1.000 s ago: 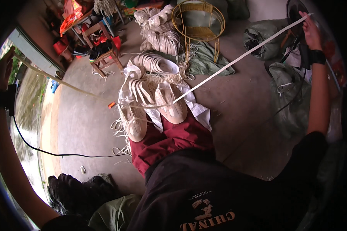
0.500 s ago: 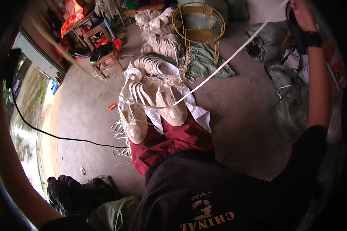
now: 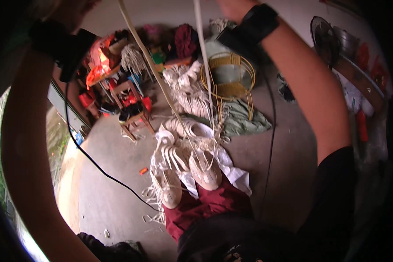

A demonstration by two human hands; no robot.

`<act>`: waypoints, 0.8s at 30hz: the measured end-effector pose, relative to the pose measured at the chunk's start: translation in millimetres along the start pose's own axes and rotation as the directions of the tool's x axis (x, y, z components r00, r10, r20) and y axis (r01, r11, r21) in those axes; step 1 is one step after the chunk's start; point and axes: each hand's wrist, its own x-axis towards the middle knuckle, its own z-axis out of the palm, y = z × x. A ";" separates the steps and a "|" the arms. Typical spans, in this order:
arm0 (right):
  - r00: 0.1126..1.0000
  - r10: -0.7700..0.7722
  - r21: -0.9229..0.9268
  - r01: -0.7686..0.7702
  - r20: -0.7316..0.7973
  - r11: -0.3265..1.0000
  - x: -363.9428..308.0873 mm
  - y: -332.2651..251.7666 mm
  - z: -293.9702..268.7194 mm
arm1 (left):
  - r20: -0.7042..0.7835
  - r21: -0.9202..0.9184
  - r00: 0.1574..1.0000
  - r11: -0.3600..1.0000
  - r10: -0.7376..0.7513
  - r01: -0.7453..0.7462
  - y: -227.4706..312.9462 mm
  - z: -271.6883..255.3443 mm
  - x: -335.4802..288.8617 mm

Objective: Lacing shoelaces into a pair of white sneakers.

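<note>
Two beige shoe uppers lie on my lap with their toes toward me, the left one point(image 3: 168, 191) beside the right one point(image 3: 205, 172). From the right upper a long off-white shoelace rises in two taut strands, a left strand point(image 3: 150, 61) and a right strand point(image 3: 203, 48). My left hand point(image 3: 81, 9) is raised at the upper left, dark and partly cut off. My right hand point(image 3: 236, 6) is up at the top edge. The fingertips of both are out of view, but the strands run tight up toward them, one to each hand.
Stacked beige uppers point(image 3: 190, 94) lie beyond my knees. Behind them stand a yellow round-framed chair point(image 3: 231, 89) over green cloth point(image 3: 244, 118) and a wooden chair point(image 3: 135, 124). Black cables point(image 3: 102, 172) hang near my arms. A fan point(image 3: 325, 37) stands at the right.
My left hand has risen into view at the upper left. My right hand has moved left from the upper right corner. The lace strands now rise steeply, and the view has tilted upward.
</note>
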 end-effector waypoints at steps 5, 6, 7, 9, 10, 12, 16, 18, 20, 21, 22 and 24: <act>1.000 -0.007 0.159 0.006 0.009 0.987 5.0 -21.1 9.6 | -0.072 -0.688 0.932 0.695 -0.355 0.211 200.5 57.8 -20.2; 1.000 -0.004 0.083 0.004 -0.001 0.997 1.5 -32.3 16.6 | -0.095 -0.681 0.946 0.714 -0.311 0.166 212.9 54.5 -29.1; 1.000 0.000 0.005 0.000 -0.012 1.000 -3.0 -43.3 21.8 | -0.108 -0.677 0.945 0.719 -0.307 0.157 200.1 49.9 -21.8; 0.998 0.024 0.052 -0.028 0.059 0.998 -9.7 -58.7 24.4 | 0.028 -0.675 0.990 0.728 -0.140 0.123 178.2 35.7 -10.8; 0.999 -0.021 0.057 0.019 0.040 0.998 -1.1 -49.1 30.5 | -0.011 -0.685 0.992 0.724 -0.128 0.086 179.7 38.8 -12.2; 0.997 -0.076 0.062 0.074 0.028 0.995 4.4 -51.4 40.7 | 0.004 -0.693 0.992 0.715 -0.130 0.096 175.2 32.3 -10.2; 0.995 -0.099 0.091 0.098 0.009 0.991 -2.5 -65.4 45.0 | 0.036 -0.712 0.992 0.693 -0.124 0.113 190.1 26.5 -20.4; 0.998 -0.065 0.037 0.065 0.023 0.997 -3.0 -71.8 45.2 | 0.040 -0.716 0.989 0.686 -0.143 0.128 195.5 22.1 -23.5; 0.991 -0.136 0.046 0.136 0.006 0.990 0.8 -71.2 47.4 | 0.051 -0.719 0.989 0.682 -0.136 0.131 193.3 16.3 -23.0; 0.990 -0.139 0.047 0.138 0.007 0.989 0.4 -71.8 48.5 | 0.066 -0.722 0.989 0.678 -0.131 0.138 191.1 13.8 -23.2; 0.990 -0.138 0.063 0.138 -0.005 0.988 -0.5 -72.0 49.5 | 0.064 -0.722 0.989 0.678 -0.131 0.136 189.0 12.8 -23.5; 0.990 -0.138 0.076 0.139 -0.020 0.987 -1.0 -73.9 48.9 | 0.060 -0.739 0.991 0.663 -0.119 0.124 190.7 11.8 -24.1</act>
